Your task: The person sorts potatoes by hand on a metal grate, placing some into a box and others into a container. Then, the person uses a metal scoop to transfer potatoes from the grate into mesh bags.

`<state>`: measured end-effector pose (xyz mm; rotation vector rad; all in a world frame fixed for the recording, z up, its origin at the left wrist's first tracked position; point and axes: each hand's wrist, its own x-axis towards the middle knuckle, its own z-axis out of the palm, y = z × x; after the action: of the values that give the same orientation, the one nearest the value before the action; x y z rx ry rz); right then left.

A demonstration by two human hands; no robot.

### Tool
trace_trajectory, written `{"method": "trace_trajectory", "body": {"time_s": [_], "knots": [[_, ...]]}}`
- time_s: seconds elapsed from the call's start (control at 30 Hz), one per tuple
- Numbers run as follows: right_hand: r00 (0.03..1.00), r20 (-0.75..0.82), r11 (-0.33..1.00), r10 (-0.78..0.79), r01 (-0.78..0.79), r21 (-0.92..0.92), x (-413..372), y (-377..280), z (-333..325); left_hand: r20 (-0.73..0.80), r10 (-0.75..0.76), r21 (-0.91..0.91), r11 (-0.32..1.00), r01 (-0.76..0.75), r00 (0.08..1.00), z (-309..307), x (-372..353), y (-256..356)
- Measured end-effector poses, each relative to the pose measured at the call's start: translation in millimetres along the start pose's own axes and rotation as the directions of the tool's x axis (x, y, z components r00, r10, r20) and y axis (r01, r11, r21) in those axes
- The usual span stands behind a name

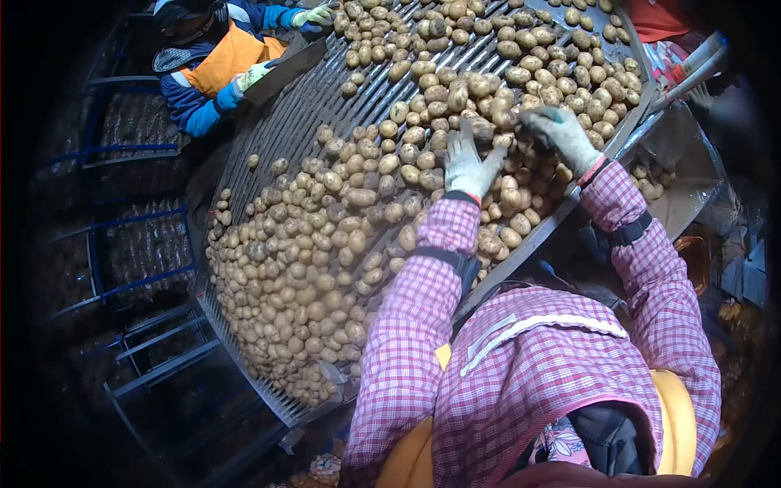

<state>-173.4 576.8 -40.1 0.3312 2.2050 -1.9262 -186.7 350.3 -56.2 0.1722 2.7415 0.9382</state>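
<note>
My left hand (473, 167), in a pale glove with a dark cuff, lies among the potatoes (313, 285) with its fingers spread. Its fingertips touch several potatoes that are heaped in front of it. To the right, my right hand (565, 137), in a pale glove with a greenish patch, reaches in from the side. Its fingers are bent over the heap and point left, without being closed on a potato that I can see. A shadowed hollow between the two hands hides part of the pile. Some potatoes there look darker and dirt-covered.
Potatoes cover much of a slatted metal sorting table (277, 134) with a raised metal edge (512, 260) before me. A co-worker (220, 61) in an orange vest stands at the far left, another person's red clothing (655, 20) at top right. Blue-framed crates (142, 244) stand at left.
</note>
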Motion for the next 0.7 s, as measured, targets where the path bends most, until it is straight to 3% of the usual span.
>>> {"method": "trace_trajectory", "body": {"time_s": [0.03,0.1,0.17,0.23,0.3,0.33,0.37,0.43,0.5,0.53,0.63,0.67,0.7], "knots": [[0.995,-0.103,0.999,0.004,-0.001,0.032,-1,-7,-4,-0.030,0.106,-0.094,0.990,-0.109,0.994,1,-8,0],[0.995,-0.096,0.997,-0.010,0.017,0.071,-5,-21,-9,-0.119,0.164,-0.167,0.969,-0.183,0.979,-3,-38,-12],[0.998,-0.047,0.996,-0.035,0.039,0.086,-1,-11,-6,-0.147,0.153,-0.131,0.976,-0.172,0.977,-21,-68,-32],[0.998,0.040,0.999,-0.039,0.038,0.023,9,-9,2,-0.232,-0.102,-0.396,0.918,0.002,0.967,-44,-117,-26],[0.996,0.093,0.998,-0.007,0.013,-0.064,16,-23,19,-0.259,-0.137,-0.247,0.966,0.071,0.956,-56,-153,-65],[0.993,0.119,0.987,-0.027,0.045,-0.152,21,-34,29,-0.283,-0.239,-0.407,0.907,0.109,0.929,-58,-172,-74],[0.975,0.089,0.916,-0.203,0.221,-0.336,30,-33,40,-0.293,-0.340,-0.558,0.820,0.130,0.893,-61,-188,-79],[0.962,0.163,0.814,-0.217,0.271,-0.514,59,-31,66,-0.320,-0.420,-0.585,0.792,0.171,0.849,-69,-208,-78],[0.926,0.374,0.502,0.047,0.302,-0.811,73,-51,84,-0.286,-0.455,-0.605,0.768,0.209,0.844,-74,-224,-84],[0.935,0.353,0.417,0.033,0.308,-0.855,71,-57,92,-0.254,-0.514,-0.703,0.680,0.209,0.819,-71,-227,-85],[0.887,0.462,0.312,0.018,0.434,-0.845,87,-51,102,-0.189,-0.522,-0.743,0.630,0.227,0.832,-74,-233,-75],[0.855,0.509,0.434,0.104,0.421,-0.797,85,-58,98,-0.188,-0.496,-0.719,0.658,0.225,0.848,-71,-234,-78],[0.766,0.562,0.726,0.312,0.190,-0.662,89,-53,97,-0.201,-0.504,-0.726,0.652,0.217,0.840,-74,-234,-75]]}}
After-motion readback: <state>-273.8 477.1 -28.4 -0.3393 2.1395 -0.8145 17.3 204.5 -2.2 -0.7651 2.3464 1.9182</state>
